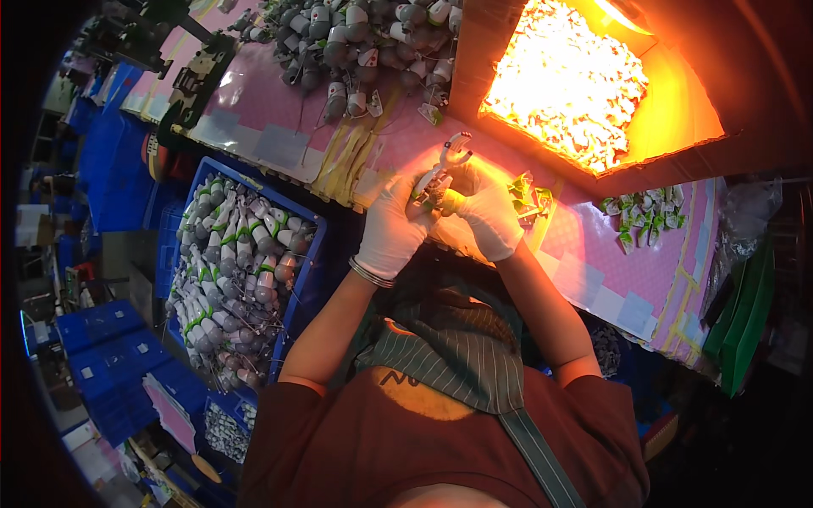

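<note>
White gloves cover both my hands, which meet over the near edge of the pink-covered table (279, 93). My left hand (392, 222) is closed around a small white and grey plastic part (434, 180) with a curved white end sticking up. From the right, my right hand (489, 217) pinches a small green piece (452, 201) against that part. The fingers hide where the two meet. Beside my right hand lie a few green and white pieces (529, 200).
A cardboard box (542, 146) of small pieces glows under a lit lamp (622, 15). Left of it is a heap of grey and white parts (339, 51). More green-white pieces (648, 216) lie rightward. A blue crate (312, 254) of similar wired parts stands left of my arm.
</note>
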### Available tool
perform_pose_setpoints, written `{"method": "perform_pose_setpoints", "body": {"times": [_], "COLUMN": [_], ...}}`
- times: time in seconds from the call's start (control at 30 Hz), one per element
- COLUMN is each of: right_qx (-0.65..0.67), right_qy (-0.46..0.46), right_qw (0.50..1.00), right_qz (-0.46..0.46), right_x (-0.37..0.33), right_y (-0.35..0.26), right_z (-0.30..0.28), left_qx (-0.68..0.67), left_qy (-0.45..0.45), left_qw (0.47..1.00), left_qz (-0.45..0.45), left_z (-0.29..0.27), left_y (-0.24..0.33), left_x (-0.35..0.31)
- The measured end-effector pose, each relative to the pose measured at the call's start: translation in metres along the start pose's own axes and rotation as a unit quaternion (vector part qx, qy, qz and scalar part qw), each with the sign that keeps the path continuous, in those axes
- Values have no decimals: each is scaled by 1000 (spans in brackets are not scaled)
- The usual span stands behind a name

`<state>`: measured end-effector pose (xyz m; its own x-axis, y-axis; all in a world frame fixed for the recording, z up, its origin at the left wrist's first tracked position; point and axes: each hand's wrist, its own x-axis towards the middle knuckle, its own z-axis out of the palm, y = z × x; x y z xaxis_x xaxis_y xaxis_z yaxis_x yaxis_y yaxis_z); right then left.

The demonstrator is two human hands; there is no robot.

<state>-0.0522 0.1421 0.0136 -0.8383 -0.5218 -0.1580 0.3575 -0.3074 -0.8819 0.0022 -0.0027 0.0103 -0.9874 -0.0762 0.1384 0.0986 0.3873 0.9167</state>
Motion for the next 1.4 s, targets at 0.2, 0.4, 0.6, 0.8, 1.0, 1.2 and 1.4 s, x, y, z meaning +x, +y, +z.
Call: {"method": "perform_pose_setpoints", "body": {"times": [0.2, 0.4, 0.6, 0.8, 1.0, 1.2, 1.4], "right_qx": [-8, -130, -33, -508, -686, -580, -532], "right_qy": [-18, 5, -183, -139, -193, -134, -59], "right_qw": [1000, 991, 918, 835, 606, 713, 782], "right_qz": [19, 0, 351, -161, -353, -370, -320], "right_x": [-3, -3, 4, -6, -18, -3, 2], "right_y": [12, 10, -9, -8, -5, 13, 15], "right_z": [0, -2, -28, 3, 21, 30, 18], "left_qx": [-98, 59, 360, 186, -416, -145, 404], "left_qy": [-40, -19, -20, -100, -221, -51, 281], "left_qw": [994, 993, 911, 974, 804, 937, 861], "left_qz": [-32, 105, 202, 83, -362, -315, -126], "left_z": [3, -14, -46, -50, -57, -101, -229], "left_y": [-5, -17, 8, -14, -5, -17, -25], "left_x": [-9, -7, -12, -30, -62, -81, -100]}}
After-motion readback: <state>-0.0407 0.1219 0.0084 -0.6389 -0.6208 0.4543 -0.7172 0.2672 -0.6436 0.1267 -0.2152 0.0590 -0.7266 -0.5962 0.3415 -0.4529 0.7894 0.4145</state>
